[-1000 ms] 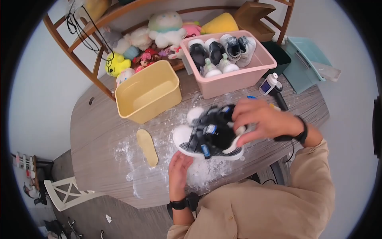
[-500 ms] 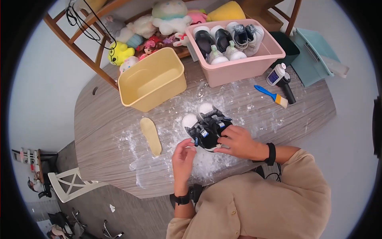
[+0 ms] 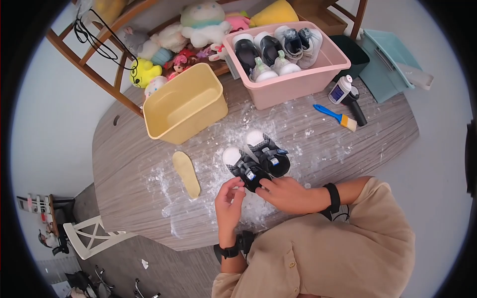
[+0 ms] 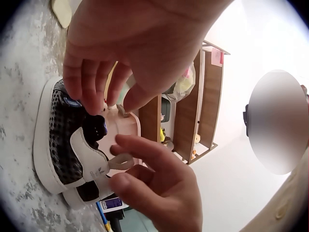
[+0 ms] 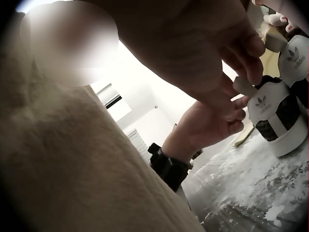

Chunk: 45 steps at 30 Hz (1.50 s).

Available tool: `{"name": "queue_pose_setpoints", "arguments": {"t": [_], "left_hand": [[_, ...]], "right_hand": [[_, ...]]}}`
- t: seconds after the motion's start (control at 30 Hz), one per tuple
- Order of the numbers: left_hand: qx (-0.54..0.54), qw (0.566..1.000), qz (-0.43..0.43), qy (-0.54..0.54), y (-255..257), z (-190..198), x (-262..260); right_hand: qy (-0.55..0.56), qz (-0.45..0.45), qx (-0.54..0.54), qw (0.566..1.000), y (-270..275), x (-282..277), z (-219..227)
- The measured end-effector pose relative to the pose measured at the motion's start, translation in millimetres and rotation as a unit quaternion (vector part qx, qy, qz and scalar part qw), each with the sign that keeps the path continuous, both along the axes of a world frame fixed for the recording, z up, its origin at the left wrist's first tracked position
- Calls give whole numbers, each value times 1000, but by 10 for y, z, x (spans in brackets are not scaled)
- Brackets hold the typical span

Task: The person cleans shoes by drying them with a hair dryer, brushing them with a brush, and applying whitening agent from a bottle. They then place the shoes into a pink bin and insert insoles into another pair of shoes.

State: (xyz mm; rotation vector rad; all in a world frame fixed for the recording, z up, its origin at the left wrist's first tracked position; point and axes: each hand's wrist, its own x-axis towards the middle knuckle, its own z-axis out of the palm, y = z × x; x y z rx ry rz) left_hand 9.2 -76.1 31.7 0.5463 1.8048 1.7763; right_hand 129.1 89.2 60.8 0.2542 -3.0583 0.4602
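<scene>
A pair of black-and-white sneakers stands side by side on the powder-dusted table, white toes pointing away. My left hand [image 3: 229, 201] is at the outer side of the near sneaker [image 3: 246, 171], its loosely bent fingers beside the shoe opening in the left wrist view. My right hand [image 3: 284, 194] is behind that sneaker's heel. In the left wrist view, the thumb and forefinger of this right hand [image 4: 159, 188] stand apart on either side of the pale heel loop [image 4: 120, 162]. The other sneaker [image 3: 271, 156] sits just to the right.
A beige insole [image 3: 187, 174] lies to the left. Behind are a yellow bin [image 3: 184, 116] and a pink bin [image 3: 293, 82] containing several shoes. On the right lie a blue-handled brush [image 3: 335, 118], a white bottle [image 3: 341, 89] and a black tool [image 3: 355, 108]. Plush toys [image 3: 203, 22] fill the shelf.
The sneakers were held up by my right hand; they now stand on the table. My right hand has let go and moved down and left to the near sneaker's heel.
</scene>
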Motion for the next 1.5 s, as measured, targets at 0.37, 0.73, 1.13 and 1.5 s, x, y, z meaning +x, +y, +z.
{"name": "queue_pose_setpoints", "arguments": {"t": [0.37, 0.73, 1.13, 1.5], "left_hand": [[25, 994, 66, -88, -244, -48, -91], [8, 990, 34, -135, -75, -395, -118], [44, 974, 64, -215, -110, -559, -202], [22, 973, 67, -220, -87, -511, -213]], "right_hand": [[25, -78, -263, 961, 898, -17, 1766], [84, -220, -27, 972, 2894, -651, 2741], [-154, -271, -81, 947, 3397, -1395, 1787], [-193, -298, -87, 931, 3294, -1349, 1391]]}}
